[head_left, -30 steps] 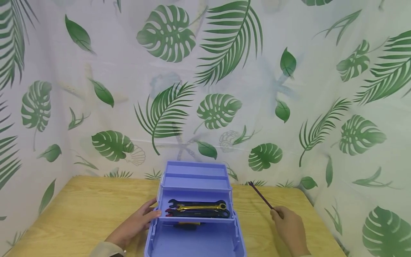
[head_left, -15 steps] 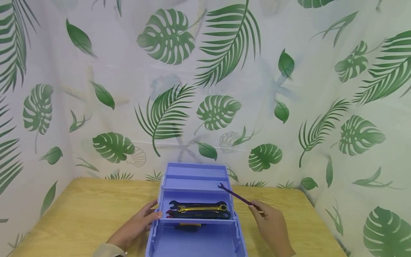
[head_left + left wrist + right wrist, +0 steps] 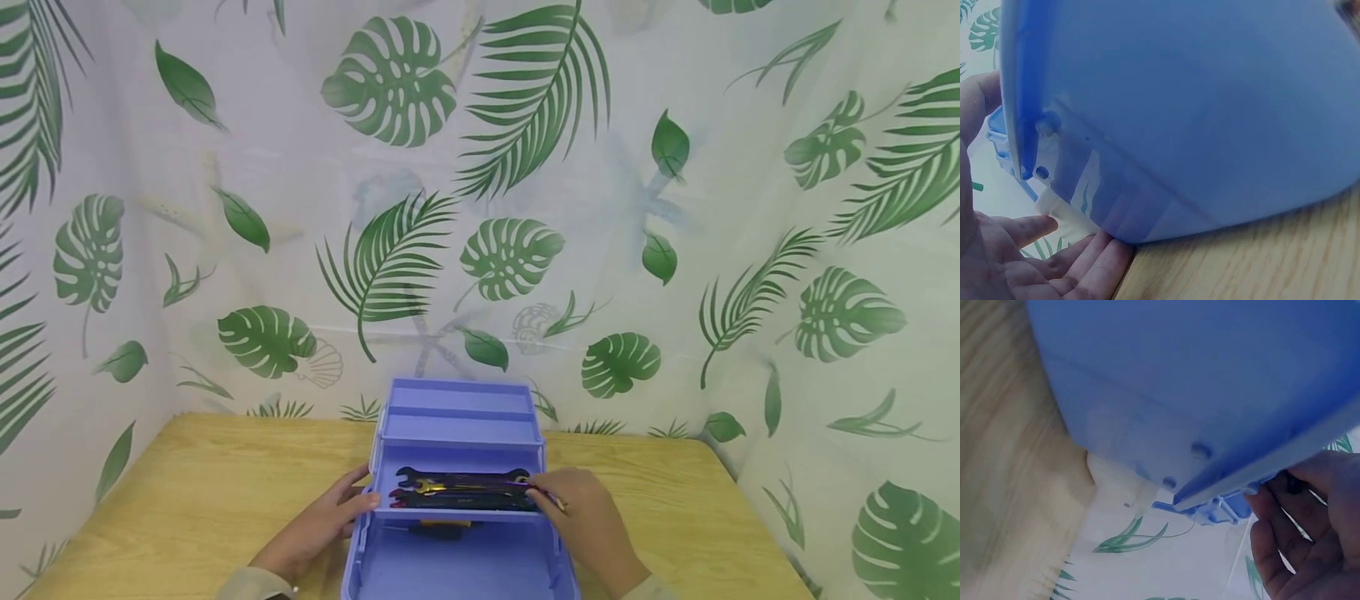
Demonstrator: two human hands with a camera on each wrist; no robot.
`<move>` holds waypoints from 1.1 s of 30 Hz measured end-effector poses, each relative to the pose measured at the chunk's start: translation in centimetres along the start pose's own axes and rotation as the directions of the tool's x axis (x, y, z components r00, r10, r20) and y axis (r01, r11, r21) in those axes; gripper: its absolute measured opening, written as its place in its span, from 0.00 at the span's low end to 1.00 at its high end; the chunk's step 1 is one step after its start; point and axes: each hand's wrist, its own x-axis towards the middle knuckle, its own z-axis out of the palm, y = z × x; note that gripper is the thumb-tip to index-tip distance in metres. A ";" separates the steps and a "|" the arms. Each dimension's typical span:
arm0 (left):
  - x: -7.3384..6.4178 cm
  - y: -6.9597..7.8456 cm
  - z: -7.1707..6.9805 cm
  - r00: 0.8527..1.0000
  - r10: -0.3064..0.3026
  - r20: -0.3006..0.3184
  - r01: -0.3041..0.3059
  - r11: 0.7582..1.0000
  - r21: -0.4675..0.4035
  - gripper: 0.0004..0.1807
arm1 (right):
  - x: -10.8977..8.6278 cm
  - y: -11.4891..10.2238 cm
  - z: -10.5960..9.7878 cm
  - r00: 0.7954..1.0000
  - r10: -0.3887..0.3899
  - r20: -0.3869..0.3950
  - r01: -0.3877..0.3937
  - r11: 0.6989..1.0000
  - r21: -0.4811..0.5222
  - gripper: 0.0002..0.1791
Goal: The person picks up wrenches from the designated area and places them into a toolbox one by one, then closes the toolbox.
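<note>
A blue-purple toolbox stands unlidded on the table, its stepped trays raised at the back. In the lower tray lie several wrenches: black ones and a gold one. My left hand holds the toolbox's left side, thumb at the tray corner; in the left wrist view its fingers touch the lower outer wall. At the tray's right end my right hand pinches a slim purple wrench lying over the others. The right wrist view barely shows this wrench.
A screwdriver with a yellow and black handle lies below the tray, partly hidden. Two upper tray compartments rise behind. The wood-grain table reaches back to a leaf-patterned curtain.
My right hand has carried the purple wrench leftward from beside the toolbox into the lower tray, over the other wrenches. The left hand keeps its place on the toolbox.
</note>
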 end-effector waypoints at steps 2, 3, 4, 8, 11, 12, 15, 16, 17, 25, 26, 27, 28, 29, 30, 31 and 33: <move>-0.1 0.0 0.0 1.000 -0.002 -0.005 0.002 1.000 0.000 0.46 | 0.3 -0.1 0.1 0.999 -0.019 0.030 0.019 1.000 0.010 0.09; -0.2 0.0 0.1 1.000 -0.003 -0.008 0.003 1.000 0.000 0.46 | 0.4 -0.2 0.1 0.999 -0.028 0.047 0.027 0.999 0.018 0.09; -0.2 0.0 0.1 1.000 -0.007 -0.010 0.007 1.000 0.000 0.46 | 0.6 -0.3 0.1 0.997 -0.035 0.063 0.033 0.999 0.028 0.09; -0.4 0.1 0.2 0.999 -0.030 -0.025 0.031 0.999 0.015 0.46 | 1.1 -0.6 0.3 0.992 -0.058 0.109 0.052 0.997 0.060 0.08; -0.4 0.2 0.3 0.999 -0.039 -0.027 0.040 0.999 0.024 0.46 | 1.4 -0.7 0.5 0.989 -0.053 0.140 0.042 0.996 0.078 0.07; -0.4 0.2 0.3 0.999 -0.039 -0.023 0.039 0.999 0.020 0.46 | 1.4 -0.7 0.6 0.988 -0.045 0.149 0.033 0.996 0.082 0.08; -0.3 0.2 0.2 1.000 -0.029 -0.006 0.029 1.000 0.006 0.46 | 1.5 -0.7 0.6 0.985 -0.012 0.170 -0.006 0.994 0.105 0.12; -0.3 0.2 0.2 1.000 -0.026 0.001 0.026 1.000 0.000 0.46 | 1.5 -0.6 0.6 0.985 -0.003 0.174 -0.018 0.993 0.120 0.14; -0.3 0.2 0.2 1.000 -0.025 0.003 0.025 1.000 -0.001 0.45 | 1.5 -0.5 0.6 0.985 0.009 0.174 -0.033 0.991 0.132 0.15; -0.2 0.1 0.0 1.000 -0.015 0.006 0.016 1.000 -0.012 0.45 | 0.7 1.4 0.4 0.988 0.146 0.040 -0.152 0.962 0.227 0.15; -0.2 0.1 0.0 1.000 -0.014 0.008 0.014 1.000 -0.013 0.45 | 0.4 1.7 0.5 0.986 0.165 0.027 -0.166 0.955 0.247 0.14; -0.2 0.1 0.0 1.000 -0.011 0.011 0.011 1.000 -0.015 0.44 | 0.2 2.0 0.5 0.982 0.186 0.021 -0.185 0.943 0.277 0.13; -0.1 0.0 -0.1 1.000 -0.006 0.015 0.006 1.000 -0.018 0.44 | 0.0 2.3 0.5 0.976 0.217 0.025 -0.214 0.927 0.307 0.12; -0.1 0.0 -0.2 1.000 -0.004 0.022 0.004 1.000 -0.019 0.44 | -0.2 2.5 0.5 0.966 0.258 0.033 -0.254 0.906 0.338 0.10; 0.0 0.0 -0.3 1.000 0.002 0.028 -0.001 1.000 -0.017 0.44 | -0.4 2.8 0.6 0.952 0.302 0.046 -0.297 0.880 0.371 0.09; 0.0 0.0 -0.5 0.999 0.007 0.038 -0.007 1.000 -0.017 0.44 | -0.5 3.1 0.6 0.934 0.352 0.066 -0.348 0.848 0.399 0.08; 0.3 -0.1 -0.8 0.998 0.021 0.064 -0.019 0.999 -0.029 0.43 | -0.7 3.7 0.8 0.885 0.450 0.120 -0.453 0.772 0.445 0.06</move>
